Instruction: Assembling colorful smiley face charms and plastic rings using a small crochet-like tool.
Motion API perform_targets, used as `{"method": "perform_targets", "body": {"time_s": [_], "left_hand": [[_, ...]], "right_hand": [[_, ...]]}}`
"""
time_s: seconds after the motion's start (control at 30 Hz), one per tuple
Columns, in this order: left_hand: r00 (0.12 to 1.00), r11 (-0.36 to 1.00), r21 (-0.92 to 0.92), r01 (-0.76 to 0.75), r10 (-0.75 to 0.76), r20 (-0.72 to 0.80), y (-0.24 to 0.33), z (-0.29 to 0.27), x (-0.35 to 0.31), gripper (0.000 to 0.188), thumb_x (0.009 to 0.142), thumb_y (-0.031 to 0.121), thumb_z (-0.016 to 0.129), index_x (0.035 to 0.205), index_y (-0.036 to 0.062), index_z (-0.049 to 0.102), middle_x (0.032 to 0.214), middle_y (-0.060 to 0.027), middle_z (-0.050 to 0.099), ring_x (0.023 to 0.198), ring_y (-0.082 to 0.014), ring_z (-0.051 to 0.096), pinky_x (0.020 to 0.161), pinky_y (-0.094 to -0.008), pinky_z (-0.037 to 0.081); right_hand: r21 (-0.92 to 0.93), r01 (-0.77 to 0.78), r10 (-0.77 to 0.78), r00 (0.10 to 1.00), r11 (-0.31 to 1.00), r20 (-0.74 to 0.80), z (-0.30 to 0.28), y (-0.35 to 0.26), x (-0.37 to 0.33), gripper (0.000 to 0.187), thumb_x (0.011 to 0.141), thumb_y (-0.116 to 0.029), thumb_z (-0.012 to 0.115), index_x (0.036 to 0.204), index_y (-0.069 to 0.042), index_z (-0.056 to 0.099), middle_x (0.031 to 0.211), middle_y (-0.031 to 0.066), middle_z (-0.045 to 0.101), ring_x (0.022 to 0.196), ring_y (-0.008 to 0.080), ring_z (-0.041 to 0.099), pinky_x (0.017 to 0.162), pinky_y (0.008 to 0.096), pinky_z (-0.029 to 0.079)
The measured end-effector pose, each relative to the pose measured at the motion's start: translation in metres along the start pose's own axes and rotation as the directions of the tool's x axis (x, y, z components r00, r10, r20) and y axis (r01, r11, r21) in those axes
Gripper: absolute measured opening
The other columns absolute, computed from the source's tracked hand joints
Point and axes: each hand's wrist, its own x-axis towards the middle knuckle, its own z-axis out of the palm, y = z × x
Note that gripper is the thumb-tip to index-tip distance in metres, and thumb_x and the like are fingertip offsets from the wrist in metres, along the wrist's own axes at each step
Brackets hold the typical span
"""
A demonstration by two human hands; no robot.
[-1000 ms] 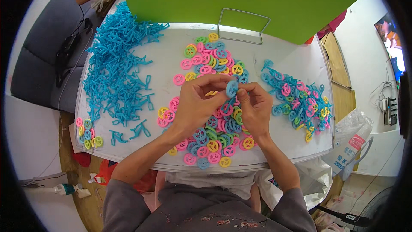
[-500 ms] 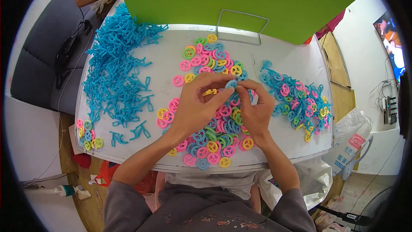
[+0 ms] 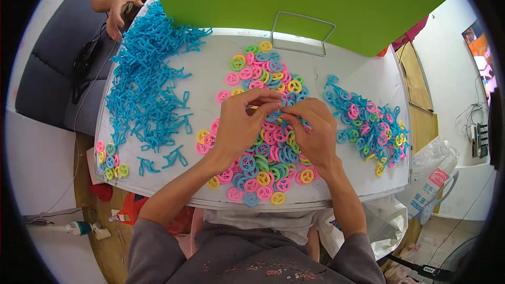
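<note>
Both my hands meet over the pile of small spoked plastic wheels (image 3: 263,165) in pink, yellow, green and blue. My left hand (image 3: 236,118) pinches a blue wheel (image 3: 284,102) between thumb and fingers, partly hidden by the fingertips. My right hand (image 3: 314,129) is closed at the other side of that wheel, its fingertips on a blue plastic part mostly covered by the hand. To the left spreads a big heap of blue forked plastic parts (image 3: 144,94). At the right lies a heap of blue parts with coloured wheels on them (image 3: 368,126).
A green panel (image 3: 310,5) with a wire frame (image 3: 304,32) stands at the table's far side. A few wheels (image 3: 110,160) sit at the left corner. Another person's hand (image 3: 120,13) is beside the blue heap. A plastic bag (image 3: 386,223) hangs at the near right.
The other person's hand has come into sight beside the blue heap. My hands stay together, with the right fingers turned further over the wheel. The view has shifted slightly.
</note>
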Motion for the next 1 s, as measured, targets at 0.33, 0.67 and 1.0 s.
{"method": "perform_targets", "body": {"time_s": [0.33,0.67,1.0], "left_hand": [[0.995,0.972,-0.214,0.096,-0.093,0.024,0.001,-0.005,0.003,0.03,0.089,0.002,0.058,0.118,-0.0002,0.057,0.103,-0.0095,0.066,0.097,-0.0155,0.062,0.084,-0.0286,0.051],[0.989,0.921,-0.361,0.146,-0.133,0.062,-0.002,0.001,0.0,0.028,0.091,0.0,0.054,0.118,0.0001,0.056,0.113,-0.0118,0.062,0.1,-0.015,0.06,0.079,-0.0259,0.052],[0.954,0.854,-0.426,0.299,-0.271,0.127,-0.006,-0.003,0.001,0.025,0.092,0.009,0.058,0.115,-0.0006,0.057,0.106,-0.0087,0.063,0.093,-0.0152,0.063,0.079,-0.0263,0.054]], "right_hand": [[0.076,-0.123,0.12,0.992,0.989,0.039,-0.002,0.001,0.0,0.016,0.069,0.001,0.073,0.084,-0.003,0.068,0.079,0.0098,0.067,0.074,0.025,0.063,0.065,0.0329,0.049],[0.034,-0.134,0.134,0.991,0.99,0.007,-0.002,0.002,-0.001,0.015,0.07,0.001,0.073,0.084,-0.003,0.069,0.078,0.0105,0.066,0.072,0.0245,0.063,0.065,0.0334,0.048],[0.034,-0.059,0.059,0.998,0.998,0.003,-0.005,0.003,0.001,0.015,0.069,0.0,0.074,0.082,-0.003,0.069,0.075,0.0097,0.066,0.071,0.0241,0.062,0.066,0.0339,0.046]]}}
